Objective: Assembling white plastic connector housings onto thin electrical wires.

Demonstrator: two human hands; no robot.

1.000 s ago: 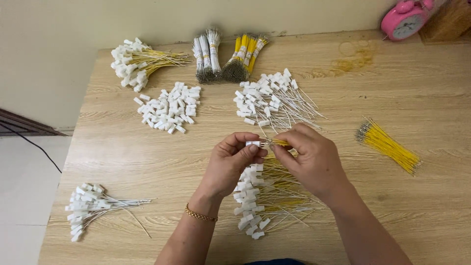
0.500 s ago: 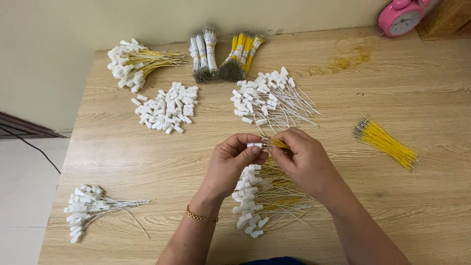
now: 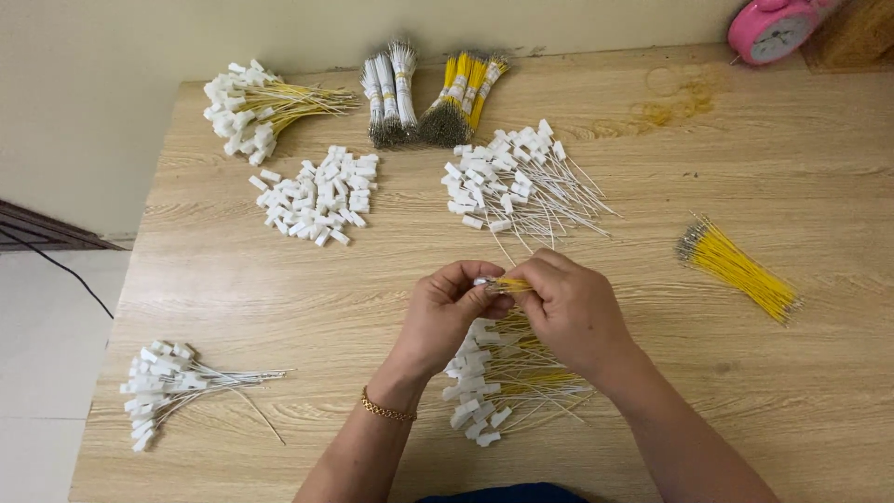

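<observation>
Only the one head view here, looking straight down at a wooden table (image 3: 819,391). Both hands meet near the middle: the left hand (image 3: 447,312) is pinched around a small white connector (image 3: 481,280), and the right hand (image 3: 573,307) is closed on a thin yellow wire (image 3: 512,285), feeding its end toward that connector. The joint sits right between the thumbs, just above the pile of finished yellow-wired connectors (image 3: 503,382), which lies partly under the wrists. Can't tell if the wire tip is already seated, the fingers cover it. My take on doing this bit well: hold the wire close to its stripped end so it doesn't buckle, keep the connector square to it, and push straight in rather than at an angle. Around the hands there's a heap of loose white connectors (image 3: 317,197) up left, a fan of white-wired connectors (image 3: 517,182) just beyond the hands, and a loose bunch of yellow wires (image 3: 736,267) off to the right, well apart. Further back sit banded bundles of white and yellow wires (image 3: 428,88), another yellow-wired batch (image 3: 261,107), and a pink clock (image 3: 773,28) in the corner. A small white-wired cluster (image 3: 177,387) sits at the near left.
</observation>
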